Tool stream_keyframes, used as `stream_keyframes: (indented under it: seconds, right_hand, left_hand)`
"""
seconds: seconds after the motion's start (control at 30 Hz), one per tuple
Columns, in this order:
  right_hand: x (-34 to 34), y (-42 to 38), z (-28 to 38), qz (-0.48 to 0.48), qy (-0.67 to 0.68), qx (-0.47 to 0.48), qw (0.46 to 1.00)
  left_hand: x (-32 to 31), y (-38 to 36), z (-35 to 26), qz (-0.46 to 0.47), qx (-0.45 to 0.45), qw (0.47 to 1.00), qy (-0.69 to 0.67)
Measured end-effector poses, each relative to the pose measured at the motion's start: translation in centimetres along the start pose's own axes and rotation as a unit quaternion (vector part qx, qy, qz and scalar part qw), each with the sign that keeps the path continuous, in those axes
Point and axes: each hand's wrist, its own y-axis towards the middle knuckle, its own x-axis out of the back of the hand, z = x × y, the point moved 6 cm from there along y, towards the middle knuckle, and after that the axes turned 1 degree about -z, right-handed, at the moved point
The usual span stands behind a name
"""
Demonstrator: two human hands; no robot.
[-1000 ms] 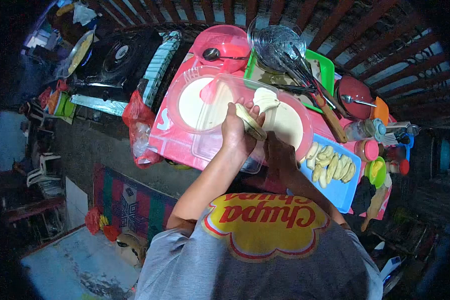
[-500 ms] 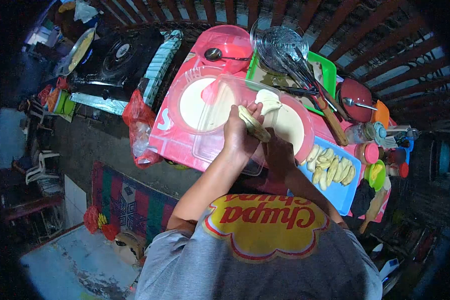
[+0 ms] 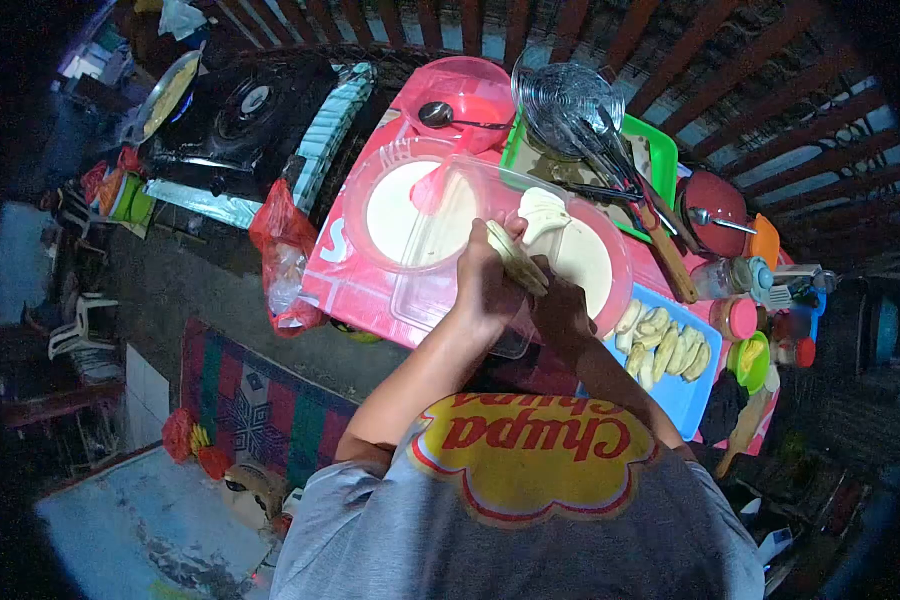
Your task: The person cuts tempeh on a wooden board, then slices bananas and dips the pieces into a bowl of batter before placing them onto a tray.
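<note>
My left hand (image 3: 480,285) is closed around a peeled banana (image 3: 516,260), held slantwise above a clear plastic tray (image 3: 420,295). Right at the banana's lower end is my right hand (image 3: 562,318), closed and in shadow; what its fingers grip is hidden. Just beyond my hands, a fanned, sliced banana (image 3: 543,213) lies by the tray's far right part. Pale batter fills a round clear bowl (image 3: 410,215) on the left. More batter sits in a pink bowl (image 3: 618,255) on the right. Several peeled bananas (image 3: 665,342) rest in a blue tray (image 3: 675,400).
A green tray (image 3: 662,150) holds a wire strainer (image 3: 570,100) and tongs. A pink bowl (image 3: 460,75) with a ladle (image 3: 437,115) stands behind. Jars (image 3: 738,318) crowd the right. To the left are a stove (image 3: 245,110), a frying pan (image 3: 170,95) and a red plastic bag (image 3: 282,235).
My left fingers have folded further over the banana, which has turned slightly between my hands. The whole view has shifted a little. The fanned banana stays by the tray.
</note>
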Motion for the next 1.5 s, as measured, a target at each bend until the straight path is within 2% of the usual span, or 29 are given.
stream_keyframes:
  seconds: [0.13, 0.47, 0.57, 0.6, 0.63, 0.67, 0.7, 0.73, 0.77, 0.83, 0.93, 0.97, 1.03, 1.17, 1.23, 1.33, 1.43, 1.5]
  right_hand:
    - [0.0, 0.5, 0.3, 0.046, 0.03, -0.021, 0.998]
    - [-0.6, 1.0, 0.5, 0.045, 0.033, 0.003, 0.998]
    - [0.5, 0.2, 1.1, 0.089, -0.008, -0.033, 0.995]
    - [0.9, -0.8, 0.6, 0.102, 0.127, -0.097, 0.982]
    - [1.0, -1.8, 0.0, 0.114, 0.26, -0.157, 0.946]
    - [1.4, -2.4, -0.7, 0.115, 0.26, -0.152, 0.947]
    - [2.0, -2.9, -1.0, 0.136, 0.089, -0.088, 0.983]
    - [2.1, -3.1, -1.0, 0.151, -0.085, -0.021, 0.985]
    - [2.1, -3.5, -0.9, 0.152, -0.084, -0.02, 0.985]
    - [3.9, -3.5, 0.5, 0.056, 0.031, -0.016, 0.998]
    - [3.5, -2.6, 1.8, 0.018, 0.086, 0.005, 0.996]
    - [3.5, -2.5, 1.8, 0.016, 0.087, 0.006, 0.996]
    - [3.7, -2.5, 2.7, -0.008, 0.038, 0.076, 0.996]
    - [3.8, -2.2, 2.6, 0.03, 0.066, 0.041, 0.997]
    - [3.1, -2.0, 2.1, 0.079, 0.055, -0.018, 0.995]
    - [2.9, -1.8, 1.9, 0.091, 0.068, -0.044, 0.993]
    - [2.7, -2.0, 1.9, 0.062, -0.005, -0.011, 0.998]
    - [2.8, -1.8, 2.3, 0.058, 0.027, 0.003, 0.998]
  left_hand:
    - [1.1, 1.1, 0.0, 0.015, -0.022, 1.0, -0.006]
    - [0.5, 0.2, -0.8, -0.025, -0.035, 0.999, 0.028]
    - [1.7, 1.5, -2.0, -0.044, -0.064, 0.996, 0.039]
    - [2.2, 2.0, -2.8, -0.054, -0.089, 0.994, 0.03]
    - [2.1, 2.1, -3.5, -0.053, -0.092, 0.994, 0.029]
    - [2.0, 2.1, -4.5, -0.053, -0.125, 0.991, -0.006]
    - [1.9, 2.0, -5.3, -0.054, -0.157, 0.985, -0.042]
    - [2.0, 1.9, -5.6, -0.063, -0.155, 0.983, -0.069]
    - [1.9, 1.8, -5.6, -0.064, -0.157, 0.983, -0.068]
    - [1.8, 1.7, -5.0, -0.082, -0.157, 0.983, -0.042]
    - [1.0, 1.7, -4.1, -0.079, -0.161, 0.983, -0.028]
    - [0.8, 1.7, -4.0, -0.077, -0.162, 0.983, -0.027]
    - [0.6, 1.5, -3.9, -0.08, -0.173, 0.982, -0.002]
    - [0.3, 0.9, -3.7, -0.083, -0.182, 0.98, 0.023]
    - [0.3, 0.8, -3.5, -0.089, -0.177, 0.98, 0.028]
    - [0.4, 0.7, -3.6, -0.087, -0.187, 0.978, 0.041]
    - [0.4, 0.7, -3.6, -0.084, -0.178, 0.98, 0.04]
    - [0.5, 0.6, -3.1, -0.088, -0.166, 0.981, 0.044]
